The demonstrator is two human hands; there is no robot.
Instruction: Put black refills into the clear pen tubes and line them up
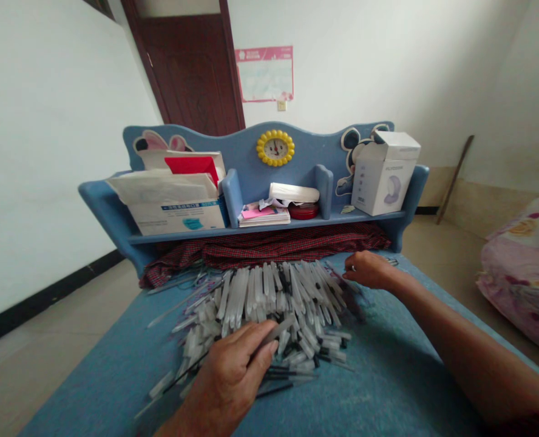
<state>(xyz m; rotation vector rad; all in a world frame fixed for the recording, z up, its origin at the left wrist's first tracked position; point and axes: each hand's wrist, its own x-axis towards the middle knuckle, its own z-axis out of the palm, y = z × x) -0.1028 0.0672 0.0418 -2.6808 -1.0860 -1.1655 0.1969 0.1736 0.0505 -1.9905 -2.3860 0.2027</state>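
Note:
My left hand (230, 373) is closed at the near edge of the pile, with a translucent pen barrel (282, 328) pinched between thumb and forefinger. A thin black stick (183, 371) shows on the other side of this hand; whether it is held or lies behind is unclear. Under and beyond the hand spreads a heap of frosted pen barrels (255, 291), with shorter clear pieces with black ends (333, 347) along its right and near sides. My right hand (370, 270), a ring on one finger, is over the far right of the table, fingers curled in; what they hold is hidden.
The blue table (388, 358) has a back shelf (269, 229) with a mask box (178, 212), papers (264, 216), a red round tin (303, 210) and a white carton (383, 179). A checked cloth (260, 246) lies beneath the shelf. Flowered bedding (524, 267) is at the right.

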